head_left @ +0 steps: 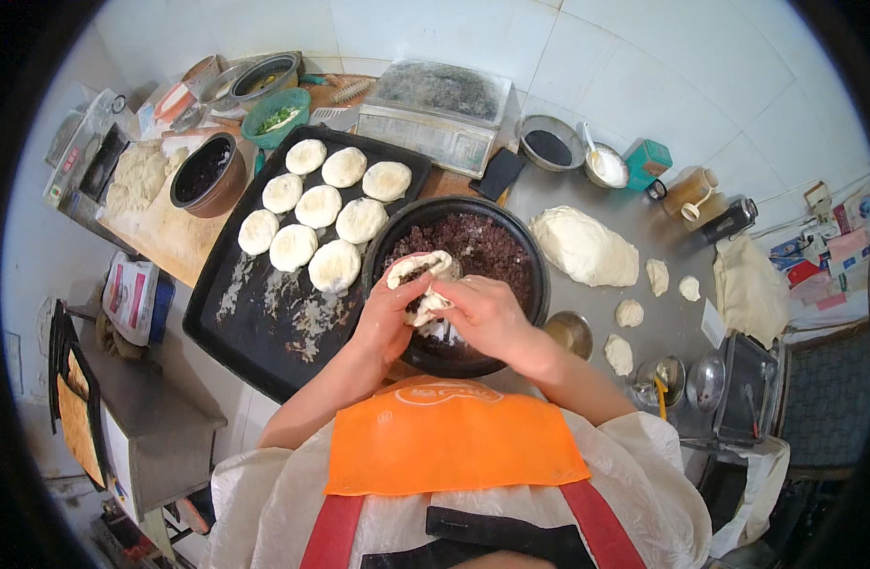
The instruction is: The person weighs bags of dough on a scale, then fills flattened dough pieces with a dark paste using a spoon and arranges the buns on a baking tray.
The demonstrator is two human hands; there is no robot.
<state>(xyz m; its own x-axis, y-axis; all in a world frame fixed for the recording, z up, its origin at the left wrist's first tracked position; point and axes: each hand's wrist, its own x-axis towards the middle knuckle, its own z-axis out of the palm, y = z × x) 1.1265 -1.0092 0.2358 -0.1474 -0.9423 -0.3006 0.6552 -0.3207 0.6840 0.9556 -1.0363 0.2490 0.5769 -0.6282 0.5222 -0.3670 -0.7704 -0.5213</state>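
Over a large black bowl (539, 313) of dark reddish-brown filling (478, 242), both my hands hold one piece of dough (425, 270) with dark filling inside it. My left hand (389, 308) cups the dough from the left, fingers closed round it. The fingers of my right hand (487, 308) pinch the dough's edge on the right side. Part of the dough is hidden behind the fingers. Left of the bowl, a black baking tray (228, 322) carries several round, flat filled buns (318, 206).
On the metal worktop (587, 308) at right lie a big dough lump (587, 247) and several small dough pieces (629, 313). A scale (430, 109), a phone (499, 174), a bowl of black seeds (549, 144) and a white powder bowl (608, 168) stand behind. A brown pot (210, 180) sits left.
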